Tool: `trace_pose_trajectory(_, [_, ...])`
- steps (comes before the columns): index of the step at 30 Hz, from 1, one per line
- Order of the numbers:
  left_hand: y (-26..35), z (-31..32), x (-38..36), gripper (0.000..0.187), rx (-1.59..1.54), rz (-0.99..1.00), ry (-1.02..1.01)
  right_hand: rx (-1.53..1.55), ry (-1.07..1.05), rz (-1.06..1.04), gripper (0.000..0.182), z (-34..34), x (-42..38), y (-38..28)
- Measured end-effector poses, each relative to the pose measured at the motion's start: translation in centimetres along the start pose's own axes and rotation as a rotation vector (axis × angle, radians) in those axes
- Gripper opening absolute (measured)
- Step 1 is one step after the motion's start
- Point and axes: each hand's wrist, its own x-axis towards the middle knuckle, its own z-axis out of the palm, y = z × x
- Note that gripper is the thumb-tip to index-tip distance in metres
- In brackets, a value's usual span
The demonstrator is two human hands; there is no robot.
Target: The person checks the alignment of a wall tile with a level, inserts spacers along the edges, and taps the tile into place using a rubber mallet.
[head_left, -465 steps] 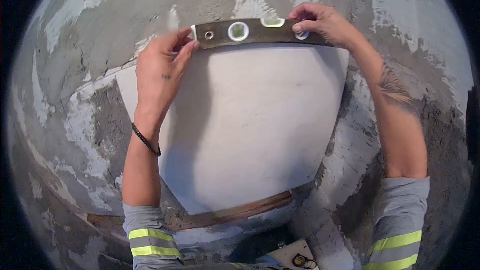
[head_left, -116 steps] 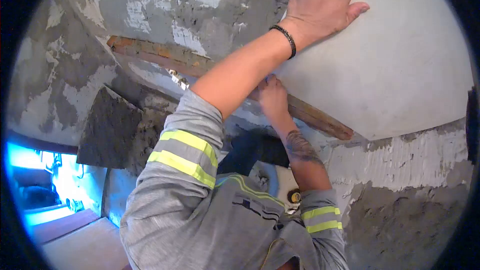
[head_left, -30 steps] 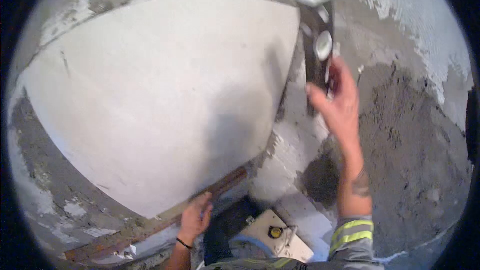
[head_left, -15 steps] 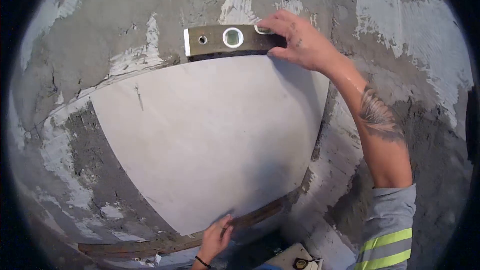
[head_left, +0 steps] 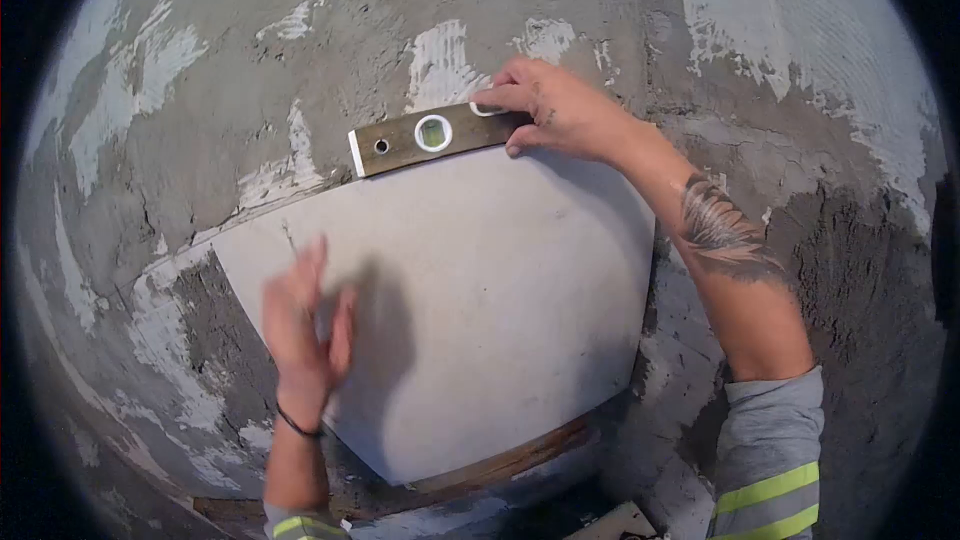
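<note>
A short spirit level (head_left: 400, 145) lies along the top edge of a large white tile (head_left: 480, 310) on the wall. Its round vial with greenish liquid faces me. My right hand (head_left: 560, 110) grips the level's right end between thumb and fingers, covering that end. In front of the tile's left part is my left hand (head_left: 305, 325), blurred by motion, with fingers and thumb apart and nothing between them. Its shadow falls on the tile just to the right.
Rough grey wall (head_left: 300, 50) with streaks of white adhesive surrounds the tile. A wooden batten (head_left: 510, 465) runs under the tile's lower edge. At the bottom, a pale object (head_left: 615, 523) is partly cut off by the frame.
My left hand has left the tile's lower edge and moved up and left before the tile. My right hand still holds the level; the camera view has shifted and tilted.
</note>
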Motion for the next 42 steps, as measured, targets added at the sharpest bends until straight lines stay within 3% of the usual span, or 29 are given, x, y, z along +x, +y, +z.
trace_pose_trajectory(3, [-0.7, 1.0, 7.7, 0.053, 0.138, 0.076, 0.095, 0.054, 0.069, -0.049, 0.068, 0.6, -0.5, 0.9])
trace_pose_trajectory(6, [-1.9, 1.7, 10.7, 0.053, 0.062, -0.066, -0.176, 0.056, 0.222, -0.071, 0.074, 0.7, -1.4, 1.3])
trace_pose_trajectory(9, [-2.8, 1.5, 11.3, 0.051, 0.042, -0.078, -0.287, -0.012, 0.275, -0.021, 0.079, 0.3, -2.9, 2.0])
trace_pose_trajectory(20, [-3.4, 1.7, 12.0, 0.041, -0.063, -0.095, -0.285, -0.079, 0.414, 0.119, 0.075, -0.2, -6.9, 5.0])
trace_pose_trajectory(42, [-2.7, 2.0, 11.5, 0.039, -0.093, -0.111, -0.270, -0.014, 0.405, 0.293, 0.066, 0.5, -8.7, 5.5])
